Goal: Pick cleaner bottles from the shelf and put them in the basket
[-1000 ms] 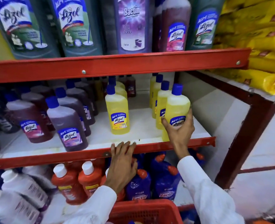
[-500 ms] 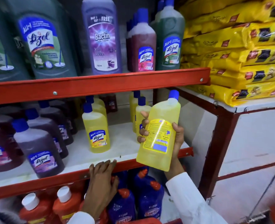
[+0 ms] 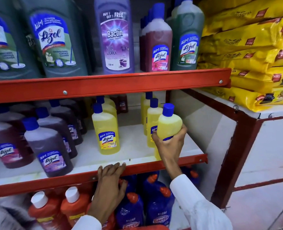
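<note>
R hand (image 3: 169, 143) wraps a yellow bottle (image 3: 169, 126) at the front-right corner of the mid shelf (image 3: 137, 153), cap up, long axis tilted a bit right, just beside the next yellow bottles w/ bare shelf to its left. L hand (image 3: 111, 180) lies flat, fingers together, on the red front edge (image 3: 37, 185), holding nothing. Labels read "Lizol" on yellow and brown bottles, "Bactin Floor Cleaner, 750 ml, Buy 1 Get 1 Free" on the purple bottle (image 3: 115, 37) above.
</note>
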Motion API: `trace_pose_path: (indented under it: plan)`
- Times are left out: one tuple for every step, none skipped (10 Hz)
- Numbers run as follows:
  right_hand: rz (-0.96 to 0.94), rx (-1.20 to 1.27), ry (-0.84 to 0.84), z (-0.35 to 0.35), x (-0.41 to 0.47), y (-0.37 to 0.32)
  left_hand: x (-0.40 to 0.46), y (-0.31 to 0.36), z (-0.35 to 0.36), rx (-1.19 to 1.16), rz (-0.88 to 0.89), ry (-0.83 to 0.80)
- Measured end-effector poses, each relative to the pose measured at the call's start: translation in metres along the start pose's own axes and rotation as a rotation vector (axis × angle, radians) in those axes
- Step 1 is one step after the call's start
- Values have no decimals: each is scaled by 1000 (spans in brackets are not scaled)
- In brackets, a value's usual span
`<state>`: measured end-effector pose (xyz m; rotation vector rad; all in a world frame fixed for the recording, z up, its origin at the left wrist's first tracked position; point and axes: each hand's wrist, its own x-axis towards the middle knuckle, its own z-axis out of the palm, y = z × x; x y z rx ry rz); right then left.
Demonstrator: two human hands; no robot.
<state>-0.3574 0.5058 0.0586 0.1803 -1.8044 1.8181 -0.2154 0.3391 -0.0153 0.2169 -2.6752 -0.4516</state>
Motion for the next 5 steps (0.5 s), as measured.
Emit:
trace_pose_path:
  plan:
    - [11, -74, -8, 6, 0, 11, 1, 1, 1, 17, 6, -4]
    - [32, -83, -12, 10, 0, 20, 1, 2, 1, 17, -4, -6]
    - [37, -124, -26, 13, 0, 21, 2, 5, 0, 22, -11, -3]
    - [34, -162, -55, 14, 4, 21, 2, 4, 0, 10, -17, -1]
    - [34, -177, -79, 10, 4, 15, 2, 7, -3, 29, -35, -13]
